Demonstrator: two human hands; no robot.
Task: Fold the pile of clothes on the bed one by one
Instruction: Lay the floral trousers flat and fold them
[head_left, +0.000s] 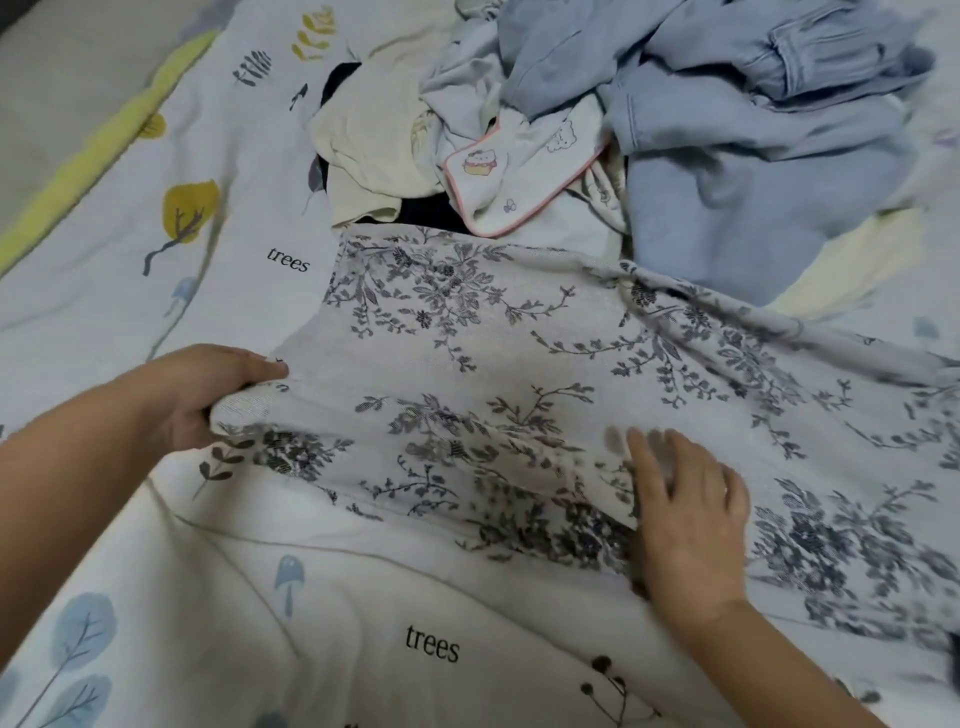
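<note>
A white garment with a dark blue floral print (519, 374) lies spread across the bed in front of me. My left hand (202, 395) grips its left edge, thumb on top and fingers tucked under the fabric. My right hand (680, 514) lies flat on the garment's lower middle with straight fingers; it is blurred. Behind the garment sits the pile of clothes (597, 114): light blue denim pieces, a cream top, a dark item, and a small white cloth with pink trim and cartoon prints.
The bed cover (156, 218) is pale with printed trees, mushrooms and the word "trees"; a yellow-green border runs along its far left edge. A fold of the cover crosses the foreground below my hands.
</note>
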